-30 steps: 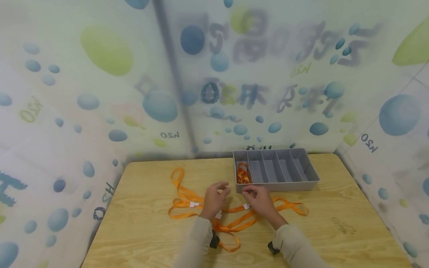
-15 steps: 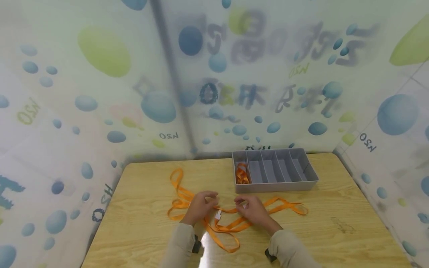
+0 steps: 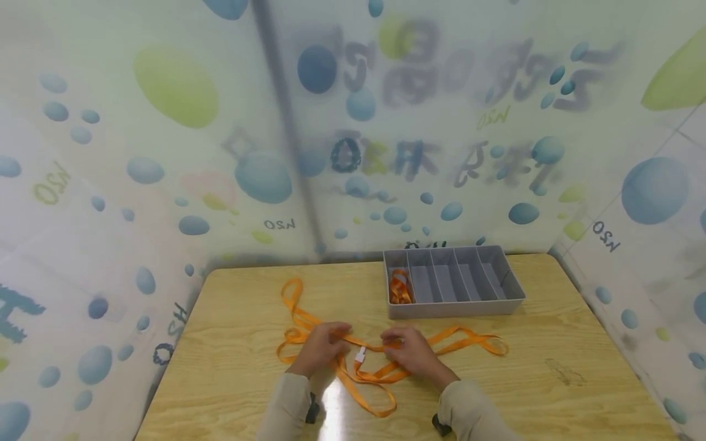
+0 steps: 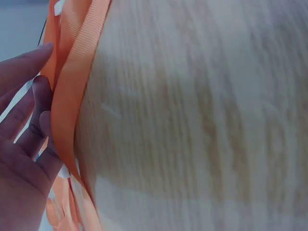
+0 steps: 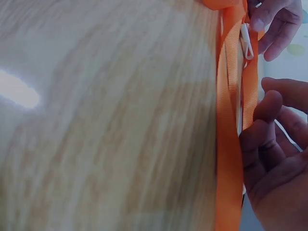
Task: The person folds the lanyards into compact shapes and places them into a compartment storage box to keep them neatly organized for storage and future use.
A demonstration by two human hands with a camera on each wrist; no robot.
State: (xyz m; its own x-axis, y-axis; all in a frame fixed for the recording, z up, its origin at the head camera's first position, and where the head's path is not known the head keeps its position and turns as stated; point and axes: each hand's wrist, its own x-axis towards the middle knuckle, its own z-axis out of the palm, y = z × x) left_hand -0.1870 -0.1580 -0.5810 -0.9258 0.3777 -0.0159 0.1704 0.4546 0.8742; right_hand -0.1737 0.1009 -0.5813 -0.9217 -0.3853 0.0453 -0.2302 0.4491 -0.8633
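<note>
Several orange lanyards [image 3: 377, 376] with white clips lie tangled across the wooden table in the head view. One white clip [image 3: 360, 354] shows between the hands. My left hand [image 3: 320, 349] holds an orange strap [image 4: 72, 91] near its fingertips, thumb and fingers bent beside it in the left wrist view. To its right, my right hand [image 3: 413, 353] pinches the same stretch of strap with curled fingers, close over the table. In the right wrist view an orange strap [image 5: 228, 144] runs past the fingers, and the right palm hides part of it.
A grey tray [image 3: 458, 309] with several compartments stands at the back of the table, behind the right hand. Its leftmost compartment holds coiled orange lanyards [image 3: 399, 288]. A patterned wall [image 3: 353, 202] rises directly behind the table [image 3: 231, 367].
Both hands have come down toward me from near the tray. My left hand has shifted left, uncovering the white clip, and my right hand has moved slightly left onto the strap.
</note>
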